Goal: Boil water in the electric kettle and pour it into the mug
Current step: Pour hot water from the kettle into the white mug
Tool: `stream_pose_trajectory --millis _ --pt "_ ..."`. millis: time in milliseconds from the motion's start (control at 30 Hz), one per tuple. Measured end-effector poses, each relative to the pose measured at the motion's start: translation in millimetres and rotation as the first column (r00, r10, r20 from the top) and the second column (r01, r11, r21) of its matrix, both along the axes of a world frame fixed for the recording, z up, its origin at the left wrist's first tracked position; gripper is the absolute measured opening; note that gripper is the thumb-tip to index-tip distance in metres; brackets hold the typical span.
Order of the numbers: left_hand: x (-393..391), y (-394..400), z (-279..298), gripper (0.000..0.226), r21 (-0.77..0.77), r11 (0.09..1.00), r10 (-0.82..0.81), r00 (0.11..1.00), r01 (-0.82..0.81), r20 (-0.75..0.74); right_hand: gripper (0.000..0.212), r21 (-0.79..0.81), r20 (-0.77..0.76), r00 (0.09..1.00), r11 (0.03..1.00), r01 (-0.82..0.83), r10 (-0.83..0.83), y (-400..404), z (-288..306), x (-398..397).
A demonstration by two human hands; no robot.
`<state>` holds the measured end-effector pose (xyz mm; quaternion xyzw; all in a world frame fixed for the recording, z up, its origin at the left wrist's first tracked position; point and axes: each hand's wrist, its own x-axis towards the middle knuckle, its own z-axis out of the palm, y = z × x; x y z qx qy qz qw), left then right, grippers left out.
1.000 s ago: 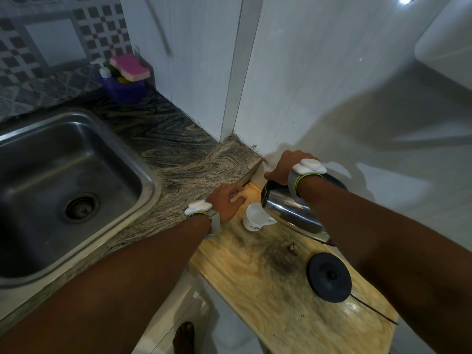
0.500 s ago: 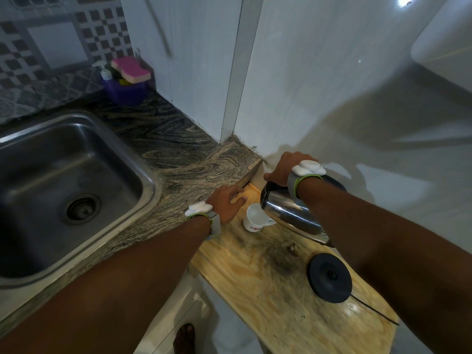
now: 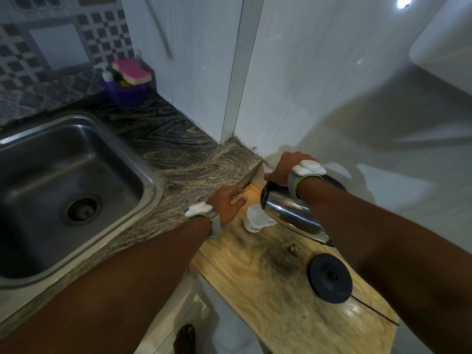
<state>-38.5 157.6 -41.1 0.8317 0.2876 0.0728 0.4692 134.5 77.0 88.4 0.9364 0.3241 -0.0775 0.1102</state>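
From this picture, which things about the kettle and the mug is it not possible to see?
Head view only:
- Water stream: the spout of the kettle covers the mug mouth.
- Mug fill level: too small, partly covered.
- Kettle handle: hidden under the right hand.
- Base cord's plug: cut off behind the right forearm.
- Left hand fingertips: too dim to judge.

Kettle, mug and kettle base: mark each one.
kettle [image 3: 288,213], head view, steel side wall.
mug [image 3: 255,215], head view, white inside wall.
kettle base [image 3: 329,277], head view, black top.
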Motion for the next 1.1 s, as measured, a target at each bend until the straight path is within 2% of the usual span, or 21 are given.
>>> stream_pose_trajectory --millis 600,800,1100 --pt "-1 -4 7 0.036 0.014 0.999 -0.031 0.999 0.031 -0.039 0.054 0.046 -0.029 1.000 0.999 0.013 -0.012 -14 3 -1" --pt "5 -7 18 0.038 0.033 0.999 -0.038 0.998 0.039 -0.050 0.057 0.111 -0.020 0.999 0.993 0.037 -0.035 -32 1 3" --pt "21 -26 46 0.035 0.071 0.994 -0.083 0.996 0.081 0.033 0.068 0.215 -0.083 0.990 0.968 0.131 -0.116 -79 -3 10"
